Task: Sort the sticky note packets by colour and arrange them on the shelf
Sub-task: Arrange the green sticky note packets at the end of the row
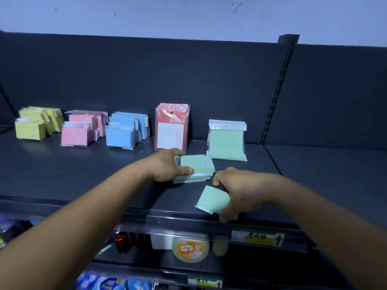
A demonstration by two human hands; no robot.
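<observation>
Head view: two hands grip green packets [213,199].

— Could any writing be read?
— Barely. The red packet [172,127] bore gold Chinese characters, too blurred to make out.
— And the shelf-edge label [257,236]?
— Dark characters beside a red arrow, illegible.
</observation>
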